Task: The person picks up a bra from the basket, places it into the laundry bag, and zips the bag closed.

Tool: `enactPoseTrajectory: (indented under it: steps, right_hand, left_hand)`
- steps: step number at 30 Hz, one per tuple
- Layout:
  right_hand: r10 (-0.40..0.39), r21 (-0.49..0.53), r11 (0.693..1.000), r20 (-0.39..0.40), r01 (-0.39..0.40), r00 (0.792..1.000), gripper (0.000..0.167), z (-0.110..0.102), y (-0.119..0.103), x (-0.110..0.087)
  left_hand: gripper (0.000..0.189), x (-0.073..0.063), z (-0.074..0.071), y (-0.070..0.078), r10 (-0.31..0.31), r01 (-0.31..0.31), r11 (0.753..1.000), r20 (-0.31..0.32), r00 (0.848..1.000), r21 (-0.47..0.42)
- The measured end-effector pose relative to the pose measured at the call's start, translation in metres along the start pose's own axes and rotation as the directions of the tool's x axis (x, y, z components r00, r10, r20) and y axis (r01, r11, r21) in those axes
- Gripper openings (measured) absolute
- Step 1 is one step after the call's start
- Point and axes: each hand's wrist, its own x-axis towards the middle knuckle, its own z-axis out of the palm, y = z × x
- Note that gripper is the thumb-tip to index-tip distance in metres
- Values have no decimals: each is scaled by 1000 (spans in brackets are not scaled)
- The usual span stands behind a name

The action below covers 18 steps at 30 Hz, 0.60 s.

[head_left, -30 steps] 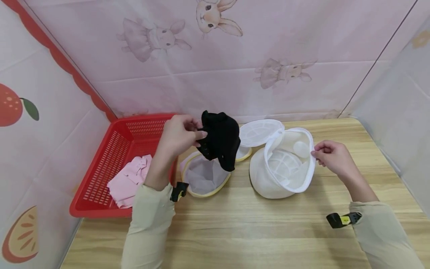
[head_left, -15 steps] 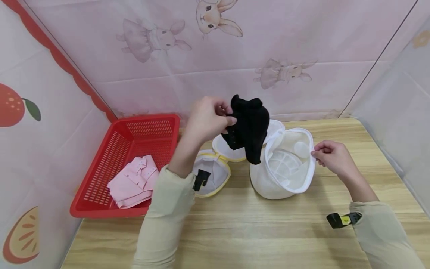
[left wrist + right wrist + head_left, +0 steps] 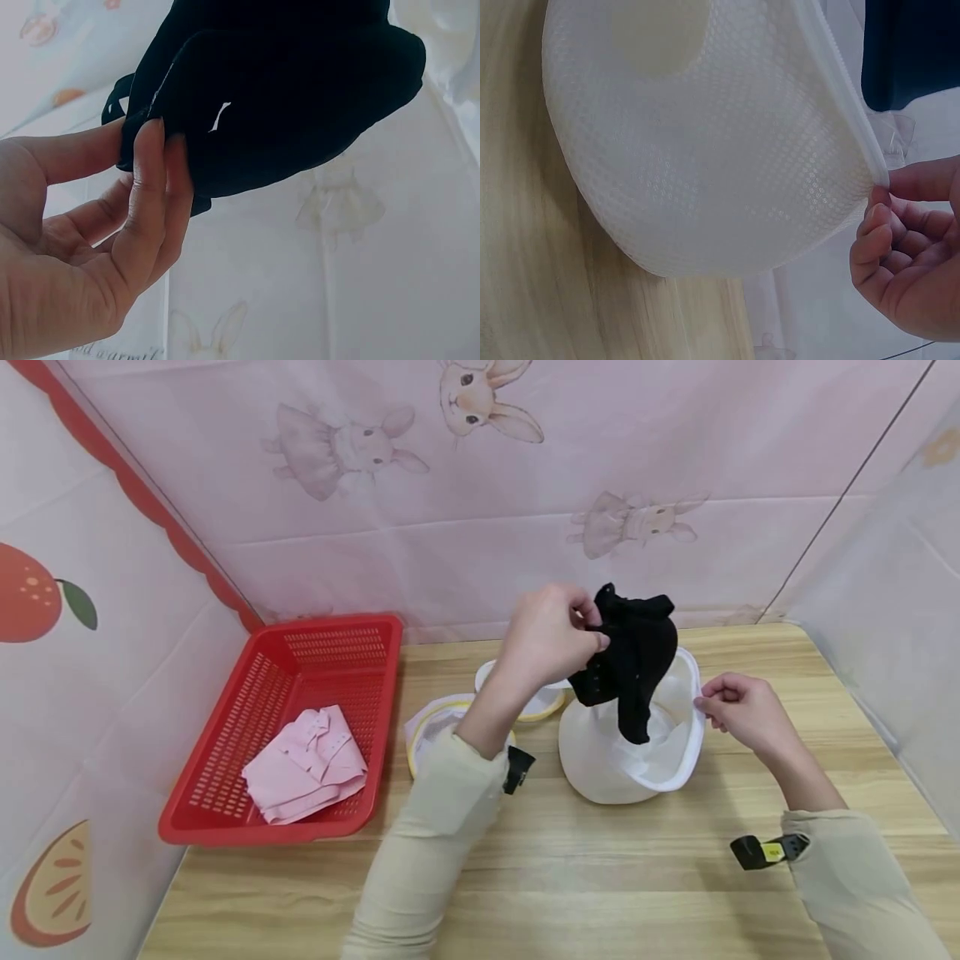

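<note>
My left hand pinches a folded black bra at its edge, thumb on one side and fingers on the other. The bra hangs over the mouth of a white mesh laundry bag, hiding part of the opening. In the left wrist view the dark cloth spreads out beyond the fingertips. My right hand pinches the right side of the bag's rim between thumb and fingers. The right wrist view shows the bag's honeycomb mesh wall and white zip edge, with the bra close by at the upper right.
To the left stands a red plastic basket with a folded pink garment in it. Between basket and white bag sits a yellow-rimmed mesh bag, partly behind my left forearm. A printed pink wall closes off the table's back.
My left hand has carried the black bra rightward, from above the yellow-rimmed bag to over the white bag's mouth. The right hand stays on the rim.
</note>
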Motion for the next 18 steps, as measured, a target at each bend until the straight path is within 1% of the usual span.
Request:
enactPoseTrajectory:
  steps: [4,6,9,14,18]
  right_hand:
    - [-7,-10,1000,1,7,1000,16,0,0,0]
    - [-8,-10,1000,-2,8,1000,15,0,0,-1]
    - [-9,-7,1000,-7,9,1000,15,0,1,-1]
    - [-8,2,1000,-11,8,1000,15,1,3,0]
    - [-6,8,1000,-16,6,1000,13,1,4,0]
  left_hand:
    - [12,1,14,2,25,-25,999,-13,1000,-23]
    - [12,1,21,1,38,-38,999,-24,999,-36]
    - [12,2,31,-2,51,-52,998,-32,998,-31]
    - [13,5,43,-9,37,-37,999,-31,999,-19]
    - [14,7,51,-14,8,-9,1000,-18,1000,-27]
